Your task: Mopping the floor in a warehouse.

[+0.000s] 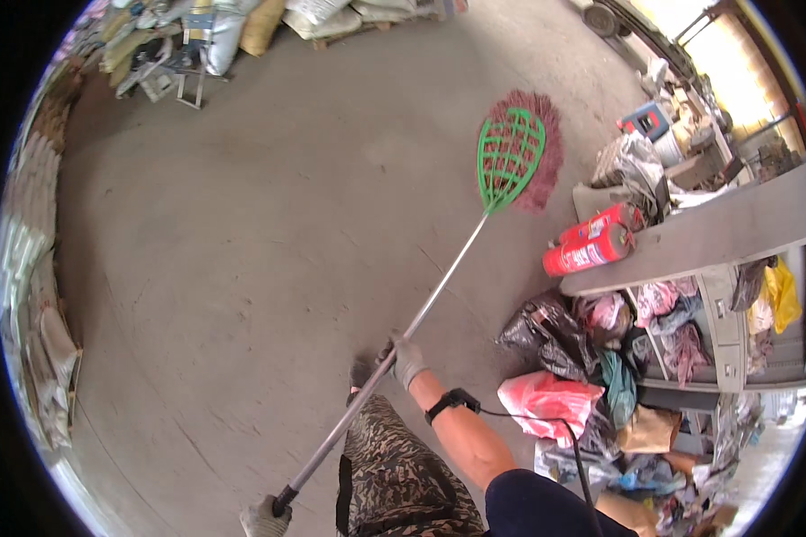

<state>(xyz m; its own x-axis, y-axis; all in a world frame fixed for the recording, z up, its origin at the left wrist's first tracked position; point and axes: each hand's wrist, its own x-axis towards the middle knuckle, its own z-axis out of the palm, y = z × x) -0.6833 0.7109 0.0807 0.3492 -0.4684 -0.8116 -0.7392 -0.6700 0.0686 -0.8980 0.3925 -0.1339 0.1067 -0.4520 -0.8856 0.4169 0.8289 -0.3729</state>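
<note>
The left hand (266, 519) grips the mop (512, 159) by its end; the right hand (409, 360) is closed around the pole (443, 282). The mop's head rests ahead on the floor (242, 268). Rightward crowd a desk (734, 217), bags (551, 336) and two extinguishers (591, 251), perhaps on the desk. Sacks (34, 251) line the left.

The lower edge crops our left grip (264, 519); up top we see only part of, perhaps, a cart (603, 21).
</note>
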